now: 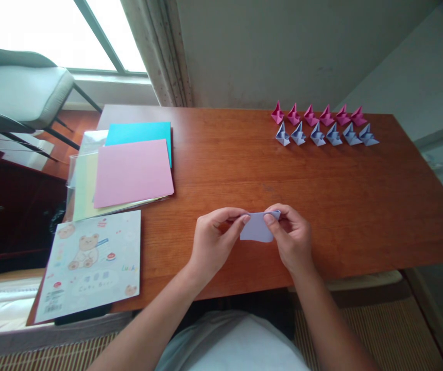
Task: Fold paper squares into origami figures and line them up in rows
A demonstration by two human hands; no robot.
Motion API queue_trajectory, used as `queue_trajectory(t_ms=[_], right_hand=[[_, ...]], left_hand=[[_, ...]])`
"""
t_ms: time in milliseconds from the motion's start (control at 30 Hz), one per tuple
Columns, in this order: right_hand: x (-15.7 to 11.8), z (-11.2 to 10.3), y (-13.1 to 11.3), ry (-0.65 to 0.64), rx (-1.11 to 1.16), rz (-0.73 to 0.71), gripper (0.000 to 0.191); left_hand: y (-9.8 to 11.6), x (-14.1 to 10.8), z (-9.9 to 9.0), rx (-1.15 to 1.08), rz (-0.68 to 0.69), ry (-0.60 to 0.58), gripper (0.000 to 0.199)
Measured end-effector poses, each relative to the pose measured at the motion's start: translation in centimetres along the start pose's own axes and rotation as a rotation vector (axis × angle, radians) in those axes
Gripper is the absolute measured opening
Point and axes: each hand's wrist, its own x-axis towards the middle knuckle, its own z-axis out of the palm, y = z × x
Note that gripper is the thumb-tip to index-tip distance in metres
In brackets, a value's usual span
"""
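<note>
A small folded sheet of pale lavender paper [258,229] is held up between my two hands, above the front part of the wooden table. My left hand [217,234] pinches its upper left corner between thumb and fingers. At the upper right corner, my right hand [291,232] grips it the same way, thumb in front and fingers behind. The top edge runs level and looks like a fold. Part of the paper is hidden behind my fingertips.
At the back right of the table [221,170] stand a row of pink origami pieces [310,116] and a row of lavender ones [318,135]. On the left lie pink paper [134,172], blue paper [144,133] and a bear-printed pad [94,263]. A chair [24,93] stands by the window.
</note>
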Motion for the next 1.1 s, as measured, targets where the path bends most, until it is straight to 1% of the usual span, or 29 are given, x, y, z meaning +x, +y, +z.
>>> queue_trajectory(t_ms=[200,367,567,700,800,900,1000,1033,1100], right_hand=[[0.0,0.0,-0.1,-0.004,0.013,-0.015,0.009],[0.1,-0.1,0.1,-0.024,0.074,-0.009,0.011],[0.3,-0.2,0.5,0.035,0.127,0.024,0.017],[0.3,-0.2,0.6,0.049,0.135,-0.006,0.012],[0.3,-0.1,0.6,0.058,0.148,-0.027,0.007],[0.2,0.1,0.3,0.056,0.145,-0.028,0.007],[0.2,0.1,-0.5,0.043,0.123,-0.008,0.012],[0.1,0.1,-0.9,0.031,0.129,0.023,0.014],[0.1,0.0,-1.7,-0.016,0.177,0.138,0.022]], left_hand=[[0.1,0.0,-0.1,0.023,0.019,0.002,0.01],[0.2,-0.1,-0.4,0.079,0.081,0.015,0.009],[0.1,-0.1,-0.6,0.13,0.119,0.027,0.01],[0.3,0.0,-0.6,0.18,0.145,0.032,0.009],[0.6,0.0,-0.7,0.224,0.199,0.034,0.007],[0.8,0.0,-0.7,0.274,0.307,0.056,0.007],[0.7,-0.3,-0.8,0.381,0.51,0.088,0.01],[0.6,-0.4,-0.9,0.434,0.594,0.097,0.013],[0.3,-0.7,-1.0,0.551,0.761,0.099,0.019]])
